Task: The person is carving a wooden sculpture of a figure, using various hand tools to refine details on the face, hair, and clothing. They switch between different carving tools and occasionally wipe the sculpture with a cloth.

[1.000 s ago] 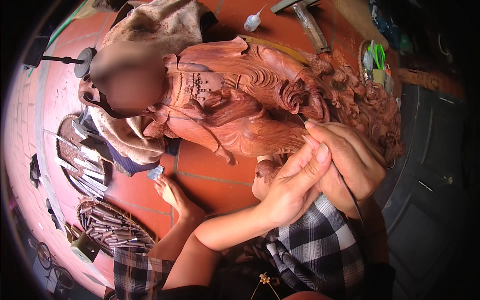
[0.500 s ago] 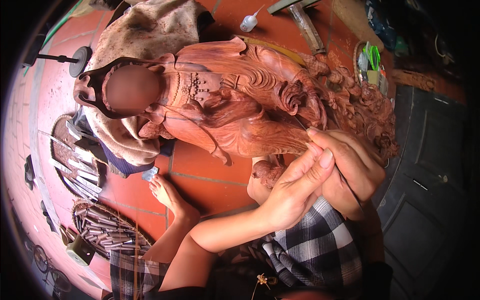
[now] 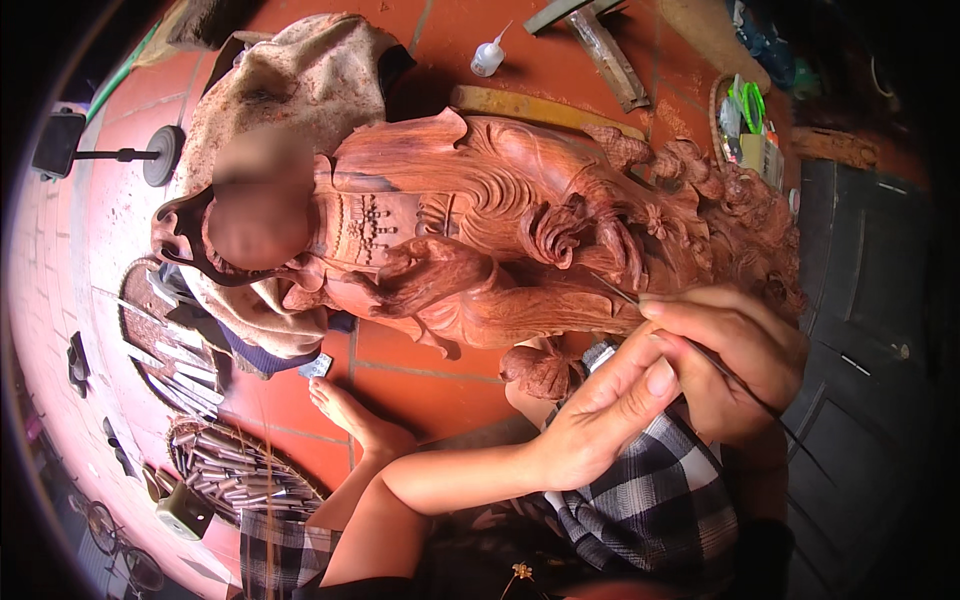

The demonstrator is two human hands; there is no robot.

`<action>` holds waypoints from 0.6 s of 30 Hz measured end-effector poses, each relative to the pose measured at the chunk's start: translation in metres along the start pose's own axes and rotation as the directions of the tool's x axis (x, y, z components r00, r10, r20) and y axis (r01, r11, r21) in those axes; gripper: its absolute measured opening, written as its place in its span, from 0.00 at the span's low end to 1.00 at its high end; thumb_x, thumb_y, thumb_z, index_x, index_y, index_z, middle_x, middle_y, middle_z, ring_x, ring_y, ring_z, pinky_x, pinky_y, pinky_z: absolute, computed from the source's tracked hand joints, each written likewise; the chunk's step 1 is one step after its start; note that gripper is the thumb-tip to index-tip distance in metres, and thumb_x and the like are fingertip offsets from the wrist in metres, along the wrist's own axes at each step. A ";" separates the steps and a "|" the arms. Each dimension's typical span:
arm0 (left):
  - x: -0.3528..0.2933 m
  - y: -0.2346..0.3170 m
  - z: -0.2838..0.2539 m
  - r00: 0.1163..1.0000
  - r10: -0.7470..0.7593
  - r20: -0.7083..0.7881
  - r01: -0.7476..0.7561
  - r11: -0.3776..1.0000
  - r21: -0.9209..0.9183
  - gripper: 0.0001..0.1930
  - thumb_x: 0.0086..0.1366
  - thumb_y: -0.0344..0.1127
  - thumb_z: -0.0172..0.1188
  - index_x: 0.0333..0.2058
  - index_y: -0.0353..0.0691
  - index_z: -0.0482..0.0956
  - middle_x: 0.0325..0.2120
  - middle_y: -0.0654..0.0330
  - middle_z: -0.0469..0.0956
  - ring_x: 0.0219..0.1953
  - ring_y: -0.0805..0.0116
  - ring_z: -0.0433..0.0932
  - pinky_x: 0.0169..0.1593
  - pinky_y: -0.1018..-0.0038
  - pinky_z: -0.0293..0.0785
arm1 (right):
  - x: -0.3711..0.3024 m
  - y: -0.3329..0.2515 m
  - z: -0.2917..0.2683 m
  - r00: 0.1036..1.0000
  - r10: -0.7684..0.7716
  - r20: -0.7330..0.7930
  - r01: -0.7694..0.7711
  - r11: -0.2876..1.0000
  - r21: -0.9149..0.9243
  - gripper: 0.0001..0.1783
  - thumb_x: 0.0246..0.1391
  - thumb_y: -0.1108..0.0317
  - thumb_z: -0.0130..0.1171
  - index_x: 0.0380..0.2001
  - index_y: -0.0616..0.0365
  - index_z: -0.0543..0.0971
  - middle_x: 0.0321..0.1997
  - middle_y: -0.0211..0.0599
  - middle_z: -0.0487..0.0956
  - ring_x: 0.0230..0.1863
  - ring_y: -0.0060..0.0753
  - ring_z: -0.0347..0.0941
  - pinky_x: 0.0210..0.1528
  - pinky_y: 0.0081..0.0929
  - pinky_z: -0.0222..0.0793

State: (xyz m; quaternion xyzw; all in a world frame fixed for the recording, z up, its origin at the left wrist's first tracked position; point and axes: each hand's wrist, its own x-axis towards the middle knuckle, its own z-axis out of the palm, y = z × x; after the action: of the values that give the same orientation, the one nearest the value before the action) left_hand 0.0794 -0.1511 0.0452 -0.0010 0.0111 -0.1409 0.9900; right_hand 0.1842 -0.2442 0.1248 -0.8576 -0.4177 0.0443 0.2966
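Note:
A carved reddish-brown wooden statue of a robed figure lies on its back across the middle, its head at the left. Close to the robe's lower folds, my right hand is closed round a thin dark rod-like file. The tip points up-left at the carving beside a curled fold; whether it touches the wood I cannot tell. The file's long tail sticks out past my right hand toward the lower right. Thumb and fingers of my left hand are pinched together against the right fingers, at the file's shaft.
A stained cloth is bundled under the statue's head. At left lie a basket of blades and a basket of tool handles. A small white bottle stands on the tiles beyond. Dark panelled doors stand at right.
The statue and floor things sit lower in the picture. Both hands have shifted right and slightly down with the file, and more of its tail shows.

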 end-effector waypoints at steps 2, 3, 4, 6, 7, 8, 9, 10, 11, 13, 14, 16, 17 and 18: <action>0.006 0.003 0.011 0.999 0.021 0.033 -0.027 0.984 0.175 0.21 0.76 0.39 0.47 0.62 0.36 0.61 0.58 0.57 0.66 0.61 0.68 0.64 0.63 0.72 0.58 | 0.004 0.010 -0.020 0.997 0.070 -0.006 -0.069 0.986 0.153 0.08 0.46 0.71 0.64 0.30 0.64 0.82 0.33 0.42 0.83 0.30 0.34 0.80 0.31 0.27 0.76; 0.005 0.007 0.006 0.996 -0.058 0.068 0.022 0.896 0.443 0.20 0.74 0.35 0.50 0.60 0.36 0.63 0.55 0.55 0.71 0.60 0.65 0.69 0.61 0.69 0.63 | 0.003 0.017 -0.027 0.994 0.110 -0.004 -0.106 0.971 0.213 0.08 0.46 0.71 0.65 0.30 0.63 0.82 0.33 0.43 0.83 0.29 0.33 0.79 0.31 0.27 0.75; 0.006 0.014 0.004 0.979 -0.191 0.069 0.112 0.790 0.603 0.18 0.71 0.34 0.53 0.56 0.35 0.66 0.49 0.53 0.77 0.54 0.60 0.76 0.55 0.66 0.70 | 0.003 0.025 -0.035 0.989 0.147 -0.003 -0.140 0.952 0.270 0.08 0.46 0.70 0.65 0.29 0.63 0.82 0.32 0.43 0.83 0.28 0.33 0.79 0.31 0.26 0.75; 0.004 0.006 -0.002 0.990 -0.121 0.066 0.029 0.646 0.762 0.16 0.69 0.33 0.56 0.52 0.36 0.69 0.43 0.51 0.79 0.47 0.53 0.79 0.48 0.63 0.73 | 0.000 0.044 -0.040 0.985 0.175 0.008 -0.170 0.943 0.285 0.09 0.48 0.66 0.65 0.28 0.63 0.82 0.31 0.47 0.82 0.29 0.34 0.79 0.33 0.27 0.75; 0.002 0.002 -0.006 0.990 -0.131 0.053 0.043 0.634 0.772 0.14 0.67 0.33 0.58 0.49 0.36 0.72 0.42 0.51 0.78 0.43 0.49 0.77 0.46 0.62 0.73 | -0.003 0.053 -0.041 0.981 0.195 0.015 -0.191 0.943 0.272 0.11 0.50 0.64 0.65 0.27 0.63 0.82 0.31 0.49 0.82 0.31 0.35 0.80 0.35 0.27 0.76; 0.000 -0.002 -0.011 0.992 -0.119 0.051 0.026 0.566 0.824 0.14 0.66 0.33 0.58 0.48 0.36 0.72 0.41 0.51 0.78 0.43 0.49 0.77 0.45 0.62 0.73 | -0.007 0.065 -0.046 0.982 0.176 0.071 -0.189 0.927 0.323 0.12 0.53 0.63 0.63 0.30 0.63 0.82 0.32 0.50 0.82 0.32 0.36 0.80 0.37 0.28 0.76; -0.001 -0.007 -0.014 0.989 -0.127 0.071 0.004 0.512 0.859 0.13 0.66 0.33 0.58 0.48 0.36 0.72 0.40 0.51 0.78 0.42 0.49 0.77 0.45 0.62 0.73 | -0.015 0.075 -0.059 0.977 0.172 0.123 -0.205 0.915 0.346 0.14 0.56 0.61 0.61 0.33 0.63 0.81 0.33 0.51 0.82 0.33 0.36 0.81 0.38 0.28 0.76; 0.000 -0.010 -0.016 0.986 -0.138 0.091 -0.019 0.455 0.890 0.13 0.66 0.33 0.58 0.47 0.37 0.73 0.39 0.52 0.78 0.41 0.49 0.77 0.44 0.62 0.73 | -0.029 0.085 -0.069 0.972 0.212 0.104 -0.236 0.901 0.365 0.15 0.59 0.60 0.59 0.36 0.64 0.81 0.34 0.52 0.82 0.34 0.37 0.81 0.39 0.29 0.77; 0.000 -0.012 -0.018 0.986 -0.127 0.104 -0.048 0.387 0.921 0.12 0.63 0.33 0.60 0.44 0.36 0.75 0.38 0.53 0.78 0.41 0.50 0.77 0.45 0.62 0.73 | -0.044 0.098 -0.075 0.967 0.242 0.080 -0.253 0.881 0.399 0.17 0.62 0.59 0.56 0.40 0.64 0.80 0.36 0.53 0.82 0.36 0.37 0.81 0.41 0.29 0.77; -0.004 -0.013 -0.024 0.976 -0.157 0.152 -0.122 0.185 0.975 0.13 0.62 0.32 0.61 0.45 0.37 0.77 0.43 0.54 0.78 0.43 0.53 0.78 0.47 0.64 0.75 | -0.067 0.117 -0.080 0.913 0.404 -0.054 -0.344 0.835 0.430 0.20 0.68 0.58 0.47 0.50 0.64 0.76 0.39 0.54 0.82 0.39 0.38 0.82 0.44 0.29 0.77; -0.004 -0.013 -0.027 0.962 -0.195 0.193 -0.178 0.089 0.980 0.14 0.61 0.32 0.62 0.46 0.37 0.78 0.46 0.55 0.79 0.44 0.55 0.78 0.48 0.64 0.76 | -0.074 0.124 -0.083 0.865 0.488 -0.115 -0.397 0.807 0.437 0.22 0.70 0.58 0.43 0.54 0.64 0.73 0.41 0.54 0.82 0.41 0.39 0.82 0.47 0.29 0.76; -0.004 -0.008 -0.026 0.938 -0.243 0.248 -0.274 -0.079 0.959 0.14 0.58 0.31 0.62 0.44 0.37 0.81 0.45 0.55 0.79 0.45 0.57 0.79 0.49 0.67 0.77 | -0.072 0.143 -0.091 0.727 0.655 -0.206 -0.578 0.746 0.331 0.24 0.73 0.59 0.37 0.61 0.64 0.70 0.46 0.52 0.81 0.46 0.38 0.81 0.53 0.29 0.74; -0.002 -0.005 -0.027 0.928 -0.266 0.259 -0.293 -0.095 0.951 0.15 0.58 0.31 0.62 0.45 0.37 0.81 0.45 0.55 0.80 0.45 0.58 0.79 0.49 0.67 0.76 | -0.075 0.156 -0.094 0.640 0.713 -0.289 -0.675 0.700 0.233 0.24 0.73 0.59 0.36 0.61 0.64 0.69 0.47 0.51 0.81 0.50 0.37 0.80 0.57 0.28 0.72; -0.003 -0.001 -0.027 0.927 -0.275 0.256 -0.303 -0.143 0.942 0.16 0.58 0.31 0.62 0.46 0.37 0.80 0.45 0.55 0.80 0.45 0.58 0.80 0.50 0.67 0.76 | -0.082 0.178 -0.087 0.638 0.656 -0.403 -0.658 0.736 0.157 0.24 0.73 0.59 0.38 0.60 0.64 0.71 0.49 0.48 0.81 0.54 0.35 0.77 0.59 0.28 0.70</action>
State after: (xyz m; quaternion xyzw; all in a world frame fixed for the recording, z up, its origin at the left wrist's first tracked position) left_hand 0.0756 -0.1514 0.0187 0.7209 -0.2888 -0.0855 0.6242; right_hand 0.2827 -0.4306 0.0852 -0.9384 -0.0008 -0.0435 0.3428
